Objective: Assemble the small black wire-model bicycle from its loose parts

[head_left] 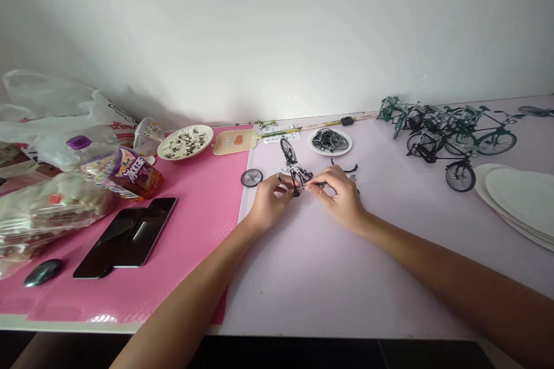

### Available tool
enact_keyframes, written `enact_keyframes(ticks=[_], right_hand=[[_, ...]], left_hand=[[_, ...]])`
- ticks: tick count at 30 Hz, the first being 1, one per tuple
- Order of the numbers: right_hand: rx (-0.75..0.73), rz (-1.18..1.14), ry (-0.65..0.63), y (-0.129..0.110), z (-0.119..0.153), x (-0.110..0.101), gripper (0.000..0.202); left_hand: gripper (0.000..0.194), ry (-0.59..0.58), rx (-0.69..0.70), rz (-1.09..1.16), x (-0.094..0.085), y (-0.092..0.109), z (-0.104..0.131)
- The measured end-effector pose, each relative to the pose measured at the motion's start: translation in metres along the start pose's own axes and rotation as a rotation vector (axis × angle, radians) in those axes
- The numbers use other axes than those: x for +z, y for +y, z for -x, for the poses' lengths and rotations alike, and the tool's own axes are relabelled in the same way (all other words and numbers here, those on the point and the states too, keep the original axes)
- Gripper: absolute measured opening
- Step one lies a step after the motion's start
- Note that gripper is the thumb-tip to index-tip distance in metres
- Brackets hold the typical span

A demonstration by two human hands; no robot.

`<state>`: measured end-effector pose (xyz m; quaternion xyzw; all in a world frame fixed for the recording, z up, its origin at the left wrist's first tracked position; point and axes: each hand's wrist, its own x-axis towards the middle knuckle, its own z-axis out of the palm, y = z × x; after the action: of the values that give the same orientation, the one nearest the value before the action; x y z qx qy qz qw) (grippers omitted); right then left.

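My left hand point(272, 200) is closed on a black model bicycle point(292, 169), held with its one visible wheel pointing up. At the bicycle's lower part, the fingertips of my right hand point(337, 191) pinch a thin, dark piece too small to name. A loose black wheel point(251, 177) lies on the table left of my hands. Behind my right hand are a few small black parts point(350, 169). A white plate point(310, 146) beyond the hands holds a pile of black wheels point(330, 140).
Finished-looking model bicycles point(461, 138) stand at the right, near stacked white plates point(519, 199). On the left are a plate of small white parts point(185, 142), a drink bottle point(125, 170), two phones point(125, 239), plastic bags point(47, 207) and a dark mouse-shaped object point(44, 273).
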<state>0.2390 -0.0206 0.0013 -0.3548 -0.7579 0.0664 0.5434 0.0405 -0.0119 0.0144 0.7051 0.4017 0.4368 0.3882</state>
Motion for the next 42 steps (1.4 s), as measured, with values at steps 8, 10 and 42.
enact_keyframes(ticks=[8,10,42], right_hand=[[0.046,0.017,0.004,0.0008,0.0012,-0.0001,0.015],[0.051,0.022,0.004,0.001,0.0013,0.0003,0.015],[0.082,0.023,-0.004,0.0045,0.0066,0.0031,0.03]], left_hand=[[0.01,0.01,-0.031,-0.001,0.0001,0.0,-0.0008],[0.01,0.007,-0.028,0.001,0.0001,-0.0006,-0.0008],[0.009,-0.023,0.012,0.018,0.0022,-0.0086,-0.0001]])
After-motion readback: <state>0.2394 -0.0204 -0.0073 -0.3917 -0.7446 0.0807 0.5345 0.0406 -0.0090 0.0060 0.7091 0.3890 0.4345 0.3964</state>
